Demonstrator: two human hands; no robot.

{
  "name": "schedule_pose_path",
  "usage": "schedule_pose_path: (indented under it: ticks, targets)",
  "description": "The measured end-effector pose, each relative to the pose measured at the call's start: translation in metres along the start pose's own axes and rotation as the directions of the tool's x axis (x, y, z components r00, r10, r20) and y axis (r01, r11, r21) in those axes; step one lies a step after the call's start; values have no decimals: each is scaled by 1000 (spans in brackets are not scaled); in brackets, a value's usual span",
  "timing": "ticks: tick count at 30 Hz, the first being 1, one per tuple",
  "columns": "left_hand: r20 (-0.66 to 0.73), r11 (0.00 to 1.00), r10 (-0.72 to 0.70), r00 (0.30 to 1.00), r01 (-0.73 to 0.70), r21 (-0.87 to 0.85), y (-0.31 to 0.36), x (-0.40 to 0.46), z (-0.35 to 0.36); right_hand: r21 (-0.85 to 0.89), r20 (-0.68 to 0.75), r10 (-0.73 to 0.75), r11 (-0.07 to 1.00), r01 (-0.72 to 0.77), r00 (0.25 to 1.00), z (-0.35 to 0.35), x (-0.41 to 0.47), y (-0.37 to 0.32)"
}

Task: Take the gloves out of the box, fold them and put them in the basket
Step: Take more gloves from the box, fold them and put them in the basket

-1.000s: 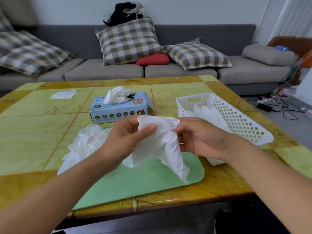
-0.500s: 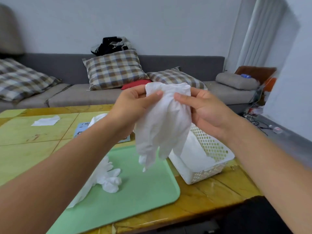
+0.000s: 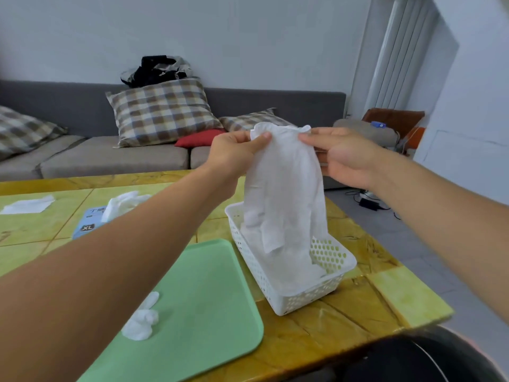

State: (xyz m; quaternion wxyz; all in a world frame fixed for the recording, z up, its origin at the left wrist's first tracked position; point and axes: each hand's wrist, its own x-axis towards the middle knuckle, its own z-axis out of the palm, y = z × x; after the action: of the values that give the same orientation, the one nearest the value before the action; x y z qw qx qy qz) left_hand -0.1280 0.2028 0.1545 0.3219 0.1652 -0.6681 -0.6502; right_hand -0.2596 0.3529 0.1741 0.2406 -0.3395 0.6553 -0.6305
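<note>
A white glove [image 3: 283, 188] hangs by its cuff, fingers down, in front of me and above the white perforated basket [image 3: 303, 297]. My left hand [image 3: 234, 153] pinches the cuff's left corner between thumb and fingers. My right hand [image 3: 341, 155] pinches the right corner. Folded white gloves [image 3: 286, 271] lie inside the basket. The blue glove box [image 3: 89, 224], marked XL, stands behind my left forearm with a white glove [image 3: 121, 202] poking out of its top. More crumpled gloves [image 3: 141, 321] lie on the green tray [image 3: 198, 304], partly hidden by my left arm.
The yellow tiled table [image 3: 358, 307] ends just right of the basket. A white sheet [image 3: 29, 205] lies at its far left. Behind stands a grey sofa [image 3: 104, 155] with plaid cushions. Cables [image 3: 369, 201] lie on the floor to the right.
Both hands have lifted the glove from tray height and spread its cuff apart, so it now hangs open and flat above the basket. My view has swung up and to the right.
</note>
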Motion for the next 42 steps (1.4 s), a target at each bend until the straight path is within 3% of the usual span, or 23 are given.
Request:
schedule_pose_path:
  ticks: [7, 13, 17, 23, 28, 32, 34, 35, 37, 39, 42]
  targets:
    - [84, 987, 143, 986, -149, 66, -10, 42, -9, -7, -36, -206, 978, 206, 978, -11, 50, 21]
    - [336, 908, 5, 942, -145, 393, -103, 11, -15, -277, 106, -21, 959, 50, 994, -35, 22, 130]
    - [529, 729, 30, 848, -380, 569, -129, -10, -13, -403, 223, 2, 911, 90, 975, -40, -2, 155]
    - [660, 480, -137, 738, -534, 696, -126, -36, 4, -628, 385, 53, 747, 219, 921, -44, -26, 157]
    - [661, 401, -378, 649, -528, 748, -117, -41, 17, -744, 426, 122, 612, 270, 897, -43, -31, 150]
    - [599, 293, -597, 533, -550, 782, -105, -46, 32, -832, 411, 355, 522, 187, 840, -36, -30, 135]
    - [575, 245, -641, 508, -574, 781, -104, -48, 40, -874, 419, 405, 423, 240, 812, -33, -26, 128]
    - [572, 233, -646, 505, -584, 778, -103, -49, 43, -892, 413, 390, 358, 277, 823, -32, -24, 123]
    - [583, 230, -628, 516, -592, 772, -101, -49, 44, -899, 407, 192, 256, 354, 893, -29, -15, 113]
    - [600, 259, -581, 550, -573, 777, -100, -47, 41, -862, 431, 56, 322, 392, 901, -15, -4, 110]
    - [603, 303, -470, 645, -523, 796, -106, -41, 36, -858, 474, 226, 333, 390, 851, 14, 13, 122]
